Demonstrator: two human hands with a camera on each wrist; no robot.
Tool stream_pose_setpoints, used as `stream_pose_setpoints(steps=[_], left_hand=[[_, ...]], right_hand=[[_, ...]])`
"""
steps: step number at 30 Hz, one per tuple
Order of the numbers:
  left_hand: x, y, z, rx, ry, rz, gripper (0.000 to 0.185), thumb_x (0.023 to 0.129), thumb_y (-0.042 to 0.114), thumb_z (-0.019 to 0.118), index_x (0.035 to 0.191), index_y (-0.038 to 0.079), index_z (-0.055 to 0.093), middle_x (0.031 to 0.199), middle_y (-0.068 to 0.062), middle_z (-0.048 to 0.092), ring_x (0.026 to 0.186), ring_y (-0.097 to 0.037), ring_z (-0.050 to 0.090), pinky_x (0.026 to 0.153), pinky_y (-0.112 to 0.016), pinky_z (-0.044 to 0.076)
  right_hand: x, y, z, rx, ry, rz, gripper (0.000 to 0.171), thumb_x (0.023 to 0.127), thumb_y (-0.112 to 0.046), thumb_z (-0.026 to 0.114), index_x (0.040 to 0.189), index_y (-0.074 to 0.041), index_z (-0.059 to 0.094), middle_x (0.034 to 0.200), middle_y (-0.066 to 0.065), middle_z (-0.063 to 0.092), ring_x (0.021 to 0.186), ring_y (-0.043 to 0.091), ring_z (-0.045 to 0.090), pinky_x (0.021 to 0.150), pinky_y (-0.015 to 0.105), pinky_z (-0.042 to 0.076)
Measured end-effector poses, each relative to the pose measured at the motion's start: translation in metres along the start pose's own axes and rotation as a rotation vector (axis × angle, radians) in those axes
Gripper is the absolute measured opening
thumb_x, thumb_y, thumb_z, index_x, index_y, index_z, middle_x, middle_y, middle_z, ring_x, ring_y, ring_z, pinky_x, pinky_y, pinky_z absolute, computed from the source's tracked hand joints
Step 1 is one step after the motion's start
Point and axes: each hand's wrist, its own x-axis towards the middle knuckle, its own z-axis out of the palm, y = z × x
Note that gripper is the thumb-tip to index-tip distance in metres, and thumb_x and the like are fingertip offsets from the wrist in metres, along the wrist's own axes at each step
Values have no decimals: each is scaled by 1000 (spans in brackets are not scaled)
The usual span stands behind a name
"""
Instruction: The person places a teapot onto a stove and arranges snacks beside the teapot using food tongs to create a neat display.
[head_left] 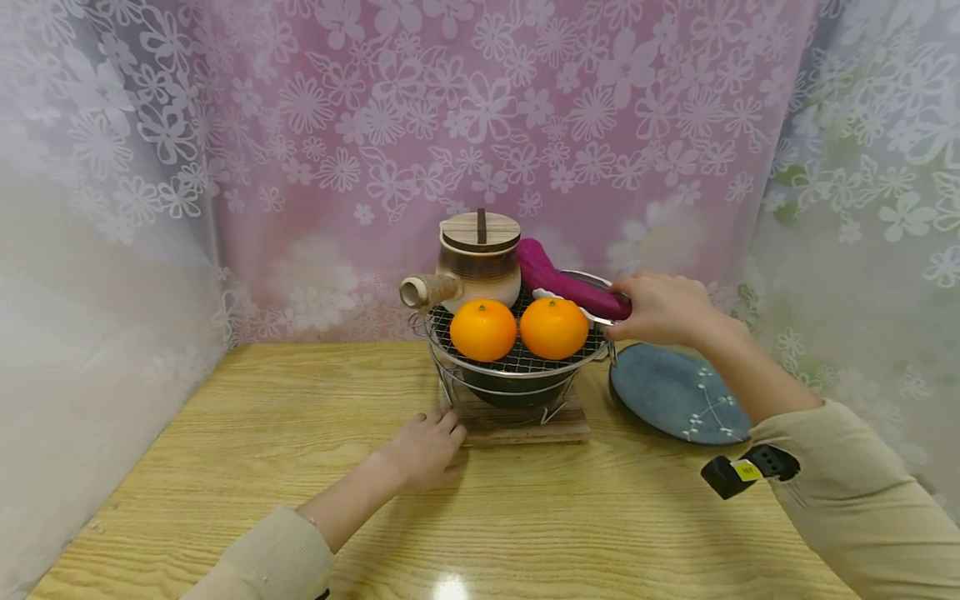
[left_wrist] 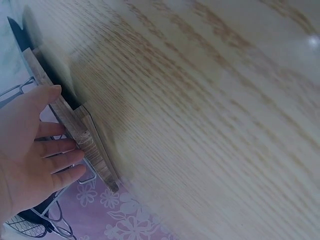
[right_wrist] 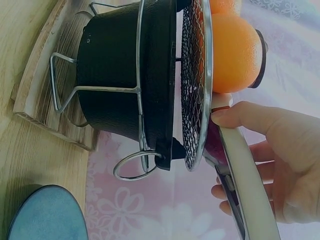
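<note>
My right hand grips tongs with cream-faced handles, the thumb on one side and fingers on the other. A long magenta vegetable, like a sweet potato, slants over the grill mesh, its near end at that hand; a white scalloped tip shows beside it. Two oranges sit at the mesh's front. Behind them stands a lidded clay teapot with a rope-wrapped handle. My left hand rests, fingers loosely extended, at the left front of the wooden board.
Beneath the mesh, a black stove bowl sits in a wire stand on the board. A blue-grey plate with a white blossom pattern lies to the right. A floral curtain hangs behind the wooden table.
</note>
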Motion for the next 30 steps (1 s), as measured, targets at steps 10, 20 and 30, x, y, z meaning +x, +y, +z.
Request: stream_pose_setpoints(steps=[10,20,30], left_hand=[[1,1,4,23,5,3,49,86,48,58,112,8,55,119,-12,52,108,-28,51,83,-38,46],[1,0,6,14,17,5,47,86,48,58,110,8,56,118,-12,52,107,-27,51,82,-38,45],[1,0,2,26,7,9,48,85,48,59,111,8,55,116,-11,52,105,-27,51,81,-37,46]], right_hand=[[1,1,1,30,-27,-7,43,75,-41,69,106,-13,59,74,1,54,63,20,47,51,34,31],[0,1,3,60,-26,-7,38,75,-40,68,99,-13,58,71,1,53,62,20,46,52,33,28],[1,2,3,60,-24,-9,36,75,-39,67,97,-13,58,70,1,53,61,19,46,52,33,28]])
